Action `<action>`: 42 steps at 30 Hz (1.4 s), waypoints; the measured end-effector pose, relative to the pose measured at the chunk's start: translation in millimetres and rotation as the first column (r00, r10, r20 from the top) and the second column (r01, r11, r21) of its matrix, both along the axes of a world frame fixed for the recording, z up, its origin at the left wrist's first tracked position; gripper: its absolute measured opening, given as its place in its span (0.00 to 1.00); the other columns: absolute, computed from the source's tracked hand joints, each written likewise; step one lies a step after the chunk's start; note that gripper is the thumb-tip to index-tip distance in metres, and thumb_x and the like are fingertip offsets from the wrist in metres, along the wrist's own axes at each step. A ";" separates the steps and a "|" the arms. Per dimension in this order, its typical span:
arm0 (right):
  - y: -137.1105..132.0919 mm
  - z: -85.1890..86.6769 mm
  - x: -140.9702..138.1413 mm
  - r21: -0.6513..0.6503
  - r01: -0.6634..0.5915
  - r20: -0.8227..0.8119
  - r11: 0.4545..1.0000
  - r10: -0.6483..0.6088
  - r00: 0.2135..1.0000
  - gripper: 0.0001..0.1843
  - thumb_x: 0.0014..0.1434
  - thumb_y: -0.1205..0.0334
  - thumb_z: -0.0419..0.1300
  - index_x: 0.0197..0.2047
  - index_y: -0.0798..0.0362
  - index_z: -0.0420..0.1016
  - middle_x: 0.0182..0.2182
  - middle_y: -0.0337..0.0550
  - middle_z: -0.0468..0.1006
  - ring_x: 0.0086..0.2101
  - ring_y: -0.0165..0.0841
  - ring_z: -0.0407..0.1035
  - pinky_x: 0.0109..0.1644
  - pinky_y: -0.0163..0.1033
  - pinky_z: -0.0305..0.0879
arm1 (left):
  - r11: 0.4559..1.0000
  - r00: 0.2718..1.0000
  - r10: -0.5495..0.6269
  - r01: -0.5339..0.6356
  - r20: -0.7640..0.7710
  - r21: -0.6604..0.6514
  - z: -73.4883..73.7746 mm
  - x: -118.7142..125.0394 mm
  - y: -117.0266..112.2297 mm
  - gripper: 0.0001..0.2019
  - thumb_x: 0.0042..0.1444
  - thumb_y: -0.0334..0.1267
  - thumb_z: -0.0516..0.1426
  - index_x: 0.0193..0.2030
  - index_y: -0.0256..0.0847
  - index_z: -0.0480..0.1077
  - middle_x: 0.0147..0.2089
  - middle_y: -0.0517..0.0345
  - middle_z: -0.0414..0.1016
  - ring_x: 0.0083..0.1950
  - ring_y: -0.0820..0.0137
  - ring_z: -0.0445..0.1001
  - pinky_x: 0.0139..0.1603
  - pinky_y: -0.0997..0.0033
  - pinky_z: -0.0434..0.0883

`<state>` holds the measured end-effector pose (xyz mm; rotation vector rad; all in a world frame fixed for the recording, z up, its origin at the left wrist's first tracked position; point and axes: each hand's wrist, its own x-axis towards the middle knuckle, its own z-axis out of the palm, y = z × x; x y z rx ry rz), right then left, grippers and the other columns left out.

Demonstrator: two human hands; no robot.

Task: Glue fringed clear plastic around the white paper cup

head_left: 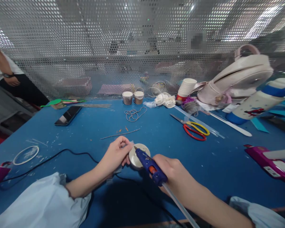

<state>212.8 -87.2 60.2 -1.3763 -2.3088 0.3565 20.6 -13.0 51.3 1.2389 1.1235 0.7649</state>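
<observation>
My right hand [172,171] is wrapped round a blue hot glue gun [152,166] with an orange part in its side. A long clear glue stick [180,202] sticks out of its back end. The nozzle points down at a small white round cup [142,148], seen from above. On the cup's left side is my left hand [117,153], its thumb and fingers pinched together at the rim. Something thin and clear shows at those fingertips, too small to name. Whether the left fingers also grip the cup's wall cannot be made out.
Beyond the hands lie a thin grey cord [135,114], a twisted stick [120,134], two small cups [127,98] and scissors [192,128]. A phone [68,115] is at left, a bottle [258,103] and bag [237,79] at right. A black cable [61,152] crosses the blue table.
</observation>
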 end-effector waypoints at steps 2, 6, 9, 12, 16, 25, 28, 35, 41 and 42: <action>-0.7 1.9 0.7 -0.014 0.007 0.009 1.000 -0.007 1.000 0.08 0.48 0.74 0.47 0.31 0.52 0.58 0.23 0.42 0.69 0.20 0.30 0.59 0.23 0.34 0.47 | 1.000 1.000 0.000 0.000 -0.010 0.000 0.8 0.0 -0.2 0.11 0.54 0.45 0.57 0.33 0.41 0.61 0.16 0.67 0.67 0.14 0.80 0.60 0.15 0.82 0.54; -2.4 4.3 1.5 -0.016 0.031 0.027 0.999 -0.030 0.999 0.08 0.47 0.73 0.48 0.31 0.52 0.58 0.23 0.41 0.69 0.20 0.31 0.59 0.23 0.34 0.46 | 1.000 1.000 -0.005 0.005 -0.024 -0.004 1.0 -0.4 -0.4 0.12 0.53 0.45 0.57 0.33 0.41 0.61 0.16 0.66 0.68 0.15 0.78 0.63 0.16 0.81 0.56; -3.3 3.8 1.0 -0.010 0.030 0.024 0.999 -0.030 0.999 0.09 0.47 0.74 0.48 0.31 0.52 0.57 0.23 0.41 0.68 0.20 0.31 0.59 0.23 0.34 0.46 | 1.000 1.000 -0.004 0.004 -0.015 0.005 0.8 -0.1 -0.8 0.12 0.53 0.46 0.58 0.33 0.41 0.61 0.16 0.67 0.67 0.15 0.78 0.62 0.15 0.81 0.56; -3.5 3.1 0.1 -0.019 0.023 0.012 1.000 -0.022 1.000 0.10 0.46 0.74 0.49 0.31 0.51 0.57 0.22 0.40 0.68 0.20 0.30 0.59 0.23 0.33 0.45 | 1.000 1.000 0.005 -0.005 -0.012 0.006 1.3 0.6 -1.8 0.13 0.53 0.46 0.58 0.33 0.40 0.61 0.16 0.67 0.67 0.14 0.79 0.61 0.15 0.81 0.55; -3.1 3.5 -0.1 -0.021 0.036 0.017 0.999 -0.036 0.999 0.10 0.46 0.75 0.49 0.31 0.51 0.57 0.23 0.40 0.68 0.20 0.31 0.60 0.24 0.34 0.45 | 1.000 1.000 0.005 -0.005 -0.026 0.011 2.0 0.9 -2.6 0.11 0.53 0.45 0.57 0.33 0.40 0.61 0.16 0.67 0.67 0.15 0.79 0.62 0.16 0.81 0.56; -5.1 7.1 -1.3 -0.052 0.025 0.034 0.998 -0.023 0.999 0.11 0.45 0.75 0.49 0.31 0.50 0.56 0.23 0.39 0.68 0.21 0.30 0.59 0.24 0.34 0.45 | 1.000 1.000 0.024 -0.023 -0.020 0.012 2.9 2.3 -3.7 0.12 0.52 0.44 0.58 0.31 0.40 0.61 0.17 0.68 0.66 0.14 0.80 0.61 0.15 0.81 0.56; -4.9 6.5 -1.5 -0.041 0.039 0.046 0.998 -0.037 0.998 0.11 0.45 0.75 0.49 0.30 0.50 0.56 0.23 0.39 0.68 0.20 0.30 0.59 0.24 0.34 0.44 | 1.000 1.000 0.022 -0.021 -0.017 0.010 3.3 2.5 -4.0 0.11 0.52 0.44 0.58 0.31 0.40 0.61 0.17 0.69 0.65 0.14 0.80 0.61 0.15 0.82 0.56; -6.9 8.7 -2.3 -0.037 0.020 0.046 0.999 -0.018 0.999 0.11 0.44 0.74 0.48 0.30 0.49 0.54 0.22 0.39 0.67 0.19 0.30 0.57 0.23 0.35 0.43 | 0.999 0.999 0.029 -0.029 -0.021 0.015 4.1 2.7 -5.1 0.12 0.51 0.44 0.58 0.31 0.40 0.62 0.17 0.69 0.65 0.14 0.80 0.60 0.15 0.81 0.56; -5.8 5.4 -0.5 0.006 0.046 0.063 0.999 -0.046 0.997 0.12 0.42 0.75 0.48 0.30 0.50 0.56 0.22 0.39 0.68 0.20 0.29 0.58 0.24 0.34 0.42 | 0.999 0.999 0.025 -0.024 -0.029 0.030 2.4 1.9 -4.6 0.11 0.52 0.45 0.58 0.31 0.40 0.62 0.17 0.68 0.65 0.14 0.80 0.59 0.15 0.81 0.55; -5.9 5.1 0.0 0.008 0.054 0.068 0.999 -0.054 0.996 0.12 0.42 0.75 0.48 0.30 0.50 0.56 0.22 0.39 0.68 0.20 0.29 0.58 0.24 0.34 0.42 | 0.999 0.999 0.019 -0.018 -0.030 0.027 1.9 1.7 -4.4 0.11 0.52 0.45 0.58 0.32 0.40 0.62 0.17 0.68 0.66 0.14 0.80 0.60 0.15 0.81 0.55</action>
